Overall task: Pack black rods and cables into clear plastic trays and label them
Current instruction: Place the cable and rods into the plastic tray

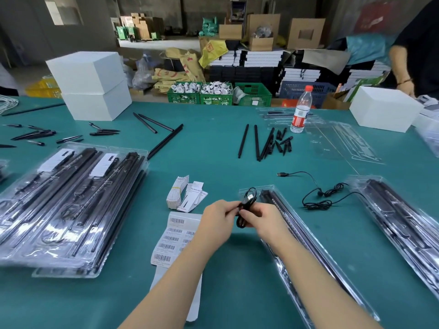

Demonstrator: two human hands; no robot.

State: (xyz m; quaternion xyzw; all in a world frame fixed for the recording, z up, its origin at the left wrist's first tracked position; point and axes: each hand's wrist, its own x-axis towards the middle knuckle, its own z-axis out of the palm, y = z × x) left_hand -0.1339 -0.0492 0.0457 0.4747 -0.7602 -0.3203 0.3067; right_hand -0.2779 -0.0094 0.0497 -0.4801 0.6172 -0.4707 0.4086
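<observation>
A coiled black cable (247, 205) sits between my two hands above the green table. My left hand (217, 222) pinches its left side and my right hand (263, 220) grips the coil from the right. Just right of the hands lies a long clear plastic tray (308, 241) holding a black rod. A second filled tray (403, 222) lies further right, with a loose black cable (318, 200) uncoiled between the two. Barcode label sheets (174, 236) lie under my left forearm. Loose black rods (255, 142) and spike tips lie further back.
Packed trays (69, 205) are stacked at the left. A bundle of paper cards (180, 193) lies ahead of the labels. A water bottle (301, 110), empty clear trays (344, 141) and white boxes (90, 84) stand at the back. Another person (413, 53) works at the far right.
</observation>
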